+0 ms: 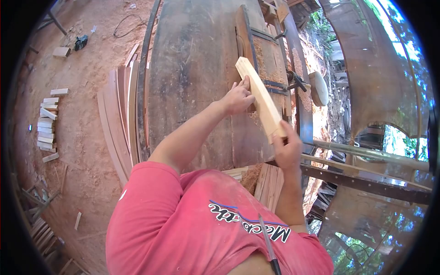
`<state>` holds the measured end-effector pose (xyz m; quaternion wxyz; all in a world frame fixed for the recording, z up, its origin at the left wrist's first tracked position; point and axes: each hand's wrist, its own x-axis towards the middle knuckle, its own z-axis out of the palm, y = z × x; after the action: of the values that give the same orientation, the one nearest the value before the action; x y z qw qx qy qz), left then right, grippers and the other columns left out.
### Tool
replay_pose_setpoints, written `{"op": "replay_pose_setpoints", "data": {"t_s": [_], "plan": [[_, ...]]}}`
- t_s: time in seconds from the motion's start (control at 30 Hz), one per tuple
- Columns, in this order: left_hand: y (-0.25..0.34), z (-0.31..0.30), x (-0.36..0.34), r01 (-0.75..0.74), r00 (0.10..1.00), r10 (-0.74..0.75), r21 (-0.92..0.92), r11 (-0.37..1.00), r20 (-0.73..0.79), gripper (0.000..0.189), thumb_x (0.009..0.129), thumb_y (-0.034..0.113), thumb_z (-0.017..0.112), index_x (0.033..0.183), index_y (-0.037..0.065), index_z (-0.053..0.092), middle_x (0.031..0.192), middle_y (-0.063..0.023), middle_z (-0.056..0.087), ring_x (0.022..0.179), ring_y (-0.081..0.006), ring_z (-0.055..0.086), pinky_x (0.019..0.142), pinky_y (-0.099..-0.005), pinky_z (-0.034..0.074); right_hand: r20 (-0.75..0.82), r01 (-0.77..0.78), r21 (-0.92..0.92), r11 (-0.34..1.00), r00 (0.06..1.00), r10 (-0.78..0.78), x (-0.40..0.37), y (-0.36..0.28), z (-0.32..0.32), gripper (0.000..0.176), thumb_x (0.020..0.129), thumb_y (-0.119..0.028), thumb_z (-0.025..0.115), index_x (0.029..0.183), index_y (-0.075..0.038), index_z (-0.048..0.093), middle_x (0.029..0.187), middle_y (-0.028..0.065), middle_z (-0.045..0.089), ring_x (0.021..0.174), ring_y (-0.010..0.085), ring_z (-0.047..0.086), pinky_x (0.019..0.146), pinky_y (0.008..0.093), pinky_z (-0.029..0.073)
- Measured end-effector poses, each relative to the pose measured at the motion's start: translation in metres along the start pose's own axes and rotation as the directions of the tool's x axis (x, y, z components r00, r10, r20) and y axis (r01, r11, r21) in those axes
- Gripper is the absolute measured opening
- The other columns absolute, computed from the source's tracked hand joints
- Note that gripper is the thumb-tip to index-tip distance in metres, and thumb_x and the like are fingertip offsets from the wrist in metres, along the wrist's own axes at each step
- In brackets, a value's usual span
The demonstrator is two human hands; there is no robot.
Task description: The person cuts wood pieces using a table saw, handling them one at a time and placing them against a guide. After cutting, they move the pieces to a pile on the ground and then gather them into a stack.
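Observation:
A pale wooden piece [260, 98] lies slantwise over the worn table [192, 68], close to the long dark fence [249, 43]. My left hand [238, 97] presses against its left side near the far end, with fingers partly spread along the wood. Around the near end, my right hand [288, 145] is wrapped, slightly blurred. Past the far end of the piece, a dark upright guard or blade cover [240, 43] stands beside the fence. Whether a blade touches the wood cannot be seen.
Long boards [120, 110] lean along the table's left side. Short wood blocks [46, 123] lie in a row on the dusty ground at far left. A metal clamp handle [298, 82] sticks out right of the fence. Planks [269, 185] stand below the table's near edge.

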<state>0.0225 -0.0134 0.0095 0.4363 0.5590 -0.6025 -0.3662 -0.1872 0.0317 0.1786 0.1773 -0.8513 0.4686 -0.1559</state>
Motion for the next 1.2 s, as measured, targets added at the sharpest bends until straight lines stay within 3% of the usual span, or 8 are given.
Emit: {"op": "replay_pose_setpoints", "data": {"t_s": [0.17,0.23,0.47,0.53,0.77,0.83,0.93,1.2], "plan": [[0.007,0.000,0.020,0.005,0.994,-0.019,-0.129,0.992,-0.105,0.046,0.088,0.028,0.044,0.081,-0.011,0.067,0.153,-0.0391,0.011,0.146,-0.0476,0.015,0.118,-0.0549,0.012,-0.121,-0.024,-0.051,0.998,0.992,0.018,0.055,-0.028,-0.029,0.032,0.089,-0.020,0.062,0.112,0.001,0.065,0.086,0.0179,0.067,0.072,0.0230,0.062,0.065,0.0352,0.050],[0.002,0.001,0.027,-0.131,0.978,0.118,-0.068,0.989,-0.170,0.045,0.089,0.027,0.045,0.080,-0.011,0.067,0.153,-0.0400,0.009,0.144,-0.0491,0.016,0.118,-0.0554,0.012,-0.136,-0.017,-0.057,0.998,0.991,0.009,0.076,-0.039,-0.039,0.031,0.090,-0.021,0.061,0.111,0.001,0.066,0.084,0.0172,0.067,0.071,0.0220,0.062,0.065,0.0341,0.049],[0.015,-0.010,0.044,-0.068,0.971,0.013,-0.223,0.972,-0.237,0.043,0.090,0.028,0.045,0.083,-0.007,0.068,0.154,-0.0390,0.007,0.141,-0.0557,0.016,0.119,-0.0481,0.015,-0.261,0.178,-0.132,0.975,0.943,-0.208,0.160,-0.041,-0.049,0.032,0.093,-0.029,0.056,0.102,0.000,0.068,0.081,0.0174,0.066,0.072,0.0230,0.061,0.070,0.0358,0.049],[0.024,-0.016,0.044,-0.016,0.978,-0.053,-0.325,0.945,-0.203,0.047,0.088,0.029,0.043,0.096,-0.008,0.071,0.152,-0.0417,0.004,0.145,-0.0478,0.013,0.119,-0.0499,0.008,-0.231,0.156,-0.148,0.977,0.955,-0.188,0.180,-0.048,-0.054,0.034,0.093,-0.031,0.055,0.102,-0.001,0.067,0.082,0.0180,0.066,0.075,0.0242,0.063,0.073,0.0368,0.049],[0.022,-0.018,0.064,-0.012,0.962,-0.088,-0.360,0.933,-0.259,0.049,0.090,0.030,0.043,0.103,-0.009,0.070,0.153,-0.0414,0.001,0.147,-0.0480,0.006,0.120,-0.0452,0.007,-0.123,0.168,-0.153,0.974,0.975,-0.187,0.258,-0.041,-0.062,0.041,0.092,-0.038,0.053,0.100,0.000,0.066,0.086,0.0193,0.067,0.082,0.0278,0.063,0.079,0.0379,0.047],[0.019,-0.016,0.070,0.014,0.946,-0.130,-0.363,0.932,-0.298,0.045,0.089,0.032,0.046,0.098,-0.002,0.073,0.156,-0.0355,0.001,0.144,-0.0516,0.016,0.119,-0.0389,0.017,-0.098,0.188,-0.155,0.970,0.974,-0.205,0.278,-0.038,-0.065,0.041,0.091,-0.038,0.053,0.099,0.000,0.067,0.087,0.0193,0.067,0.082,0.0280,0.063,0.079,0.0378,0.047],[0.017,-0.017,0.075,-0.010,0.941,-0.117,-0.374,0.927,-0.316,0.045,0.089,0.032,0.046,0.099,-0.002,0.073,0.155,-0.0371,0.001,0.146,-0.0468,0.016,0.119,-0.0360,0.015,-0.001,0.193,-0.151,0.969,0.981,-0.196,0.300,-0.037,-0.067,0.043,0.090,-0.038,0.053,0.099,0.001,0.066,0.086,0.0191,0.067,0.082,0.0273,0.062,0.079,0.0369,0.046],[0.017,-0.023,0.084,-0.014,0.945,-0.118,-0.396,0.918,-0.306,0.048,0.089,0.030,0.043,0.103,-0.006,0.071,0.151,-0.0433,0.001,0.145,-0.0516,0.009,0.121,-0.0395,0.009,0.058,0.203,-0.086,0.975,0.978,-0.198,0.331,-0.053,-0.062,0.044,0.090,-0.038,0.053,0.096,0.005,0.064,0.087,0.0202,0.065,0.083,0.0264,0.061,0.081,0.0372,0.044]]}}
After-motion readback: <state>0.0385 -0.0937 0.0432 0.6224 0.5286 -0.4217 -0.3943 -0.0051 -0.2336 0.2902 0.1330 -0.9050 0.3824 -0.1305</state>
